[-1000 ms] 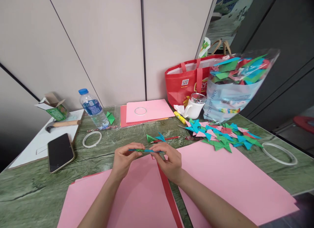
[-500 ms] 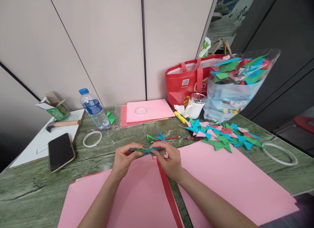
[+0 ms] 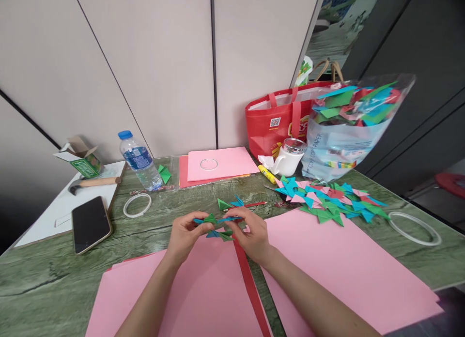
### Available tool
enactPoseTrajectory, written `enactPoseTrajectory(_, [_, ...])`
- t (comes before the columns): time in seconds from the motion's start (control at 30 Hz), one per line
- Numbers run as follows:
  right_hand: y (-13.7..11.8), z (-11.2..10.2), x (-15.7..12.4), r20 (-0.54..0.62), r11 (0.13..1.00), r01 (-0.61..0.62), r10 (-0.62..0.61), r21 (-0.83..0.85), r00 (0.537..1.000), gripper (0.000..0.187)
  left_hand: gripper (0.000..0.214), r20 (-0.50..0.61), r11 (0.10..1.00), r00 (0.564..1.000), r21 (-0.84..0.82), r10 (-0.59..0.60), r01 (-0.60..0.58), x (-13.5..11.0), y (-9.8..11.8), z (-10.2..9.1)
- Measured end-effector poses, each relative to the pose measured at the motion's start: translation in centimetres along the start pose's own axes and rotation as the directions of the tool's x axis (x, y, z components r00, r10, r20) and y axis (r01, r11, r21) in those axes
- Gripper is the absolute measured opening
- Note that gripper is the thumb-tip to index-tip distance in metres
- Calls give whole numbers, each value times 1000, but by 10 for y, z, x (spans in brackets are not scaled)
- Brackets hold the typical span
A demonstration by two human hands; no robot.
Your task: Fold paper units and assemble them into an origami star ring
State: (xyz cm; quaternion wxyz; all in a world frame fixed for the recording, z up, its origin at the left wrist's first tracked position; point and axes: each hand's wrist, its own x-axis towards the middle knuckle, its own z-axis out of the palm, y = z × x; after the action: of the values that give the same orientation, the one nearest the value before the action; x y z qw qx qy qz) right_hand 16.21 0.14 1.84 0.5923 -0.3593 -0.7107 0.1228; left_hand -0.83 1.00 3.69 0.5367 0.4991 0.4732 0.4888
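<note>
The head cam looked fwd & down from up high. L hand (image 3: 184, 234) & R hand (image 3: 254, 233) were close, abt. mid view, w/ the table (image 3: 39, 283) all round & the wall (image 3: 163, 75) behind, up top.

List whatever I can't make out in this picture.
Head view: parts of the folded paper, covered by the left hand and right hand.
Head view: the right part of the red bag, behind the plastic bag.
Head view: the near end of the left pink sheets, cut off by the bottom edge.
Head view: the box's small print, too small to read.
</note>
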Motion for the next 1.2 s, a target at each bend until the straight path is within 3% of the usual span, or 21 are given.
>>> enactPoseTrajectory(0.3, [3,2,0,108,999,-23,18,45,994,16,20,-11,997,1000,77,27,-26,1,-7,0])
enactPoseTrajectory(0.77, [5,3,1,135,990,-106,94,87,986,8,19,52,995,999,105,-9,4,-2,4,5])
enactPoseTrajectory(1.2, [-2,3,5,121,950,-266,249,162,961,4,18,71,997,997,80,-8,3,-5,7,7])
